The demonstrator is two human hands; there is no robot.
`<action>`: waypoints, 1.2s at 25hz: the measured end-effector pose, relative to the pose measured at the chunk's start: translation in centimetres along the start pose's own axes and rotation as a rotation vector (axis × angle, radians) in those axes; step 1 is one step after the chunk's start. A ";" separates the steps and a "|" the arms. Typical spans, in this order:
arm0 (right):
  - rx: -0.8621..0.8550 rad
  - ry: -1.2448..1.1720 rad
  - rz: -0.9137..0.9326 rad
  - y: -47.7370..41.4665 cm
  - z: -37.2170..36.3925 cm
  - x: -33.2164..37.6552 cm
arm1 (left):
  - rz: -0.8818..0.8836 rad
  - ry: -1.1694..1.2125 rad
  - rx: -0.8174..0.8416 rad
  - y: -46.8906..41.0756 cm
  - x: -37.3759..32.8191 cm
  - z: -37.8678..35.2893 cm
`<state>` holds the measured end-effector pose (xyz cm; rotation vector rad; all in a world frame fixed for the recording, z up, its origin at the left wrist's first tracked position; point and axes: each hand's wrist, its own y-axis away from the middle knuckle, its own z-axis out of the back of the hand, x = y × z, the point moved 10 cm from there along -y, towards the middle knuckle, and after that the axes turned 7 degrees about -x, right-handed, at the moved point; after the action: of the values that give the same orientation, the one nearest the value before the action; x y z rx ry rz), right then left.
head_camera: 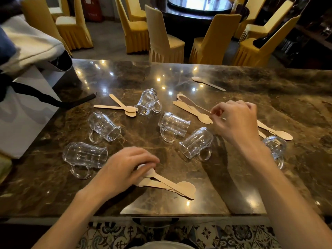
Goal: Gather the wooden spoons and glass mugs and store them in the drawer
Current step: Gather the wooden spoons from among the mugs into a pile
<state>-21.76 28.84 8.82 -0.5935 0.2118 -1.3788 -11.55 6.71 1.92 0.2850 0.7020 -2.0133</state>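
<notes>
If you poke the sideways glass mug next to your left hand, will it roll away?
Probably not far: the mug lies on its side, but its handle should block rolling. It might slide on the shiny table. Glass: likely breakable.

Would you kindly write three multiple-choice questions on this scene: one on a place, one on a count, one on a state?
1. Where does the lone spoon lie?
A. on a chair
B. at the near edge
C. on the far side of the table, beyond the right hand

2. How many glass mugs are on the table?
A. six
B. three
C. ten

3. What is the left hand doing?
A. lying flat and open
B. gripping a bundle of wooden spoons
C. lifting a mug

Answers: 1 C, it lies alone past the right hand; 2 A, six can be counted on the marble; 3 B, its fingers curl over the spoon handles.
</notes>
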 end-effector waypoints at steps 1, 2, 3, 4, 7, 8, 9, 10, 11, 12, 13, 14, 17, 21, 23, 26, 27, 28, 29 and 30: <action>-0.011 -0.045 0.017 0.6 0.9 0.6 | 0.003 0.002 -0.030 -0.7 0.5 1.0; 0.004 -0.086 0.036 1.4 1.5 1.4 | 0.010 -0.011 -0.058 -1.5 1.2 2.0; 0.036 -0.118 0.053 2.2 1.7 2.1 | 0.026 -0.035 -0.085 -2.3 2.1 3.0; 0.076 -0.143 0.067 3.0 1.7 2.7 | 0.052 -0.065 -0.110 -3.1 3.1 4.0; 0.174 -0.200 0.102 5.6 1.0 4.5 | 0.157 -0.204 -0.158 -5.7 6.7 6.6; 0.201 -0.212 0.108 6.4 0.5 5.0 | 0.199 -0.266 -0.153 -6.6 8.0 7.1; 0.225 -0.220 0.114 7.2 -0.1 5.4 | 0.236 -0.323 -0.140 -7.3 9.3 7.5; 0.246 -0.226 0.117 8.0 -0.6 5.7 | 0.266 -0.368 -0.123 -8.0 10.4 7.8; 0.260 -0.233 0.116 8.7 -1.1 5.9 | 0.287 -0.404 -0.104 -8.7 11.4 8.0; 0.266 -0.243 0.112 9.3 -1.4 6.2 | 0.305 -0.436 -0.080 -9.2 12.2 7.9; 0.268 -0.255 0.106 9.8 -1.6 6.4 | 0.325 -0.471 -0.047 -9.6 13.1 7.8; 0.269 -0.268 0.102 10.3 -1.8 6.5 | 0.351 -0.508 -0.010 -9.9 13.9 7.5; 0.254 -0.296 0.083 11.4 -2.1 6.8 | 0.455 -0.561 0.082 -10.2 16.2 6.7; 0.222 -0.298 0.097 12.6 -2.2 7.3 | 0.586 -0.593 0.163 -10.1 18.3 6.2; 0.232 -0.298 0.115 13.1 -2.6 7.6 | 0.611 -0.615 0.180 -10.0 18.9 6.3; 0.256 -0.302 0.111 13.7 -3.5 7.6 | 0.612 -0.622 0.192 -10.1 19.3 6.0; 0.261 -0.302 0.108 13.8 -3.7 7.5 | 0.610 -0.618 0.193 -10.2 19.3 5.9; 0.263 -0.304 0.109 13.9 -3.8 7.5 | 0.605 -0.615 0.196 -10.3 19.3 5.8; 0.267 -0.308 0.113 14.0 -3.9 7.5 | 0.599 -0.611 0.200 -10.4 19.3 5.7; 0.272 -0.311 0.118 14.0 -4.0 7.5 | 0.591 -0.606 0.200 -10.5 19.4 5.6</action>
<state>-10.17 21.57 -0.26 -0.5494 -0.1869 -1.1592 -30.13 -6.40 1.30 -0.0169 0.0171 -1.4758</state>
